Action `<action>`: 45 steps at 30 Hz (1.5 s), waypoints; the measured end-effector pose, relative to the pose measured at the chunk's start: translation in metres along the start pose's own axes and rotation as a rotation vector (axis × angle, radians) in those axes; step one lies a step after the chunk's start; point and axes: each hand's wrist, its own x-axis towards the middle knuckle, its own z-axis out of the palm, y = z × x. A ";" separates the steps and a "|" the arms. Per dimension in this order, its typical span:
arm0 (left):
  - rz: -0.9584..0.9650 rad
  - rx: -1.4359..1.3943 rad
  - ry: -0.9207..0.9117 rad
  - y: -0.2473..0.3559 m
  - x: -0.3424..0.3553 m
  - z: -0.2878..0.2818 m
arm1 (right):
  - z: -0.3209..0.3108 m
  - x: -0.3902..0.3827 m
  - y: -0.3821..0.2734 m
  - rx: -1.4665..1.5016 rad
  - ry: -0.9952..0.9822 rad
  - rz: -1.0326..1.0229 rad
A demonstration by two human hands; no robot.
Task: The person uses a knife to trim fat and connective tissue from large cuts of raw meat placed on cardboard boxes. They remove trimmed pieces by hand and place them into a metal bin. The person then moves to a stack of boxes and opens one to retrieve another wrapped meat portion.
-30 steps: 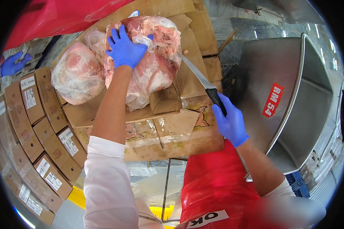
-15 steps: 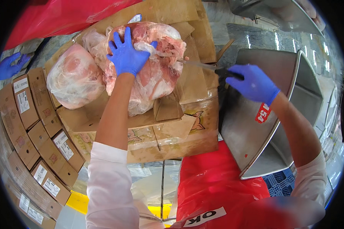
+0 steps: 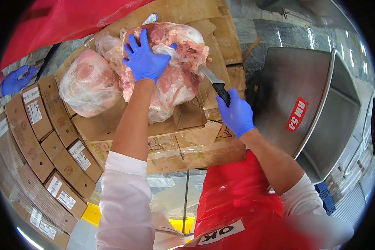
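My left hand (image 3: 148,60), in a blue glove, presses on a large cut of raw pink meat (image 3: 173,89) with its fingers spread. Clear plastic film is bunched at its thumb and hangs below the meat. A black-handled knife (image 3: 221,93) is gripped in my right hand (image 3: 237,112), also blue-gloved. The blade points up and left, its tip against or inside the meat's right side; the very end is hidden. Left of that cut sits a second piece of meat (image 3: 89,83) wrapped in clear plastic. Both pieces rest on an opened cardboard box (image 3: 193,152).
Stacked cartons (image 3: 56,146) stand at the left. A steel bin (image 3: 291,91) with a red label is on the right, close to my right forearm. Across the box is red plastic (image 3: 71,21), and another person's blue-gloved hand (image 3: 16,80) shows at far left.
My right hand has moved left and down toward me, and the knife now angles steeply, handle lower. My left hand stays spread on the meat. The view has shifted slightly.
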 end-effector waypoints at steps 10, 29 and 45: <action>-0.012 -0.016 -0.014 -0.008 0.002 0.006 | -0.028 -0.024 0.009 0.057 -0.083 -0.050; 0.031 -0.061 0.017 -0.004 0.006 0.011 | 0.178 -0.001 0.076 0.576 -0.035 0.068; 0.021 -0.094 0.014 -0.012 0.002 0.018 | 0.193 0.027 0.059 0.746 -0.073 0.008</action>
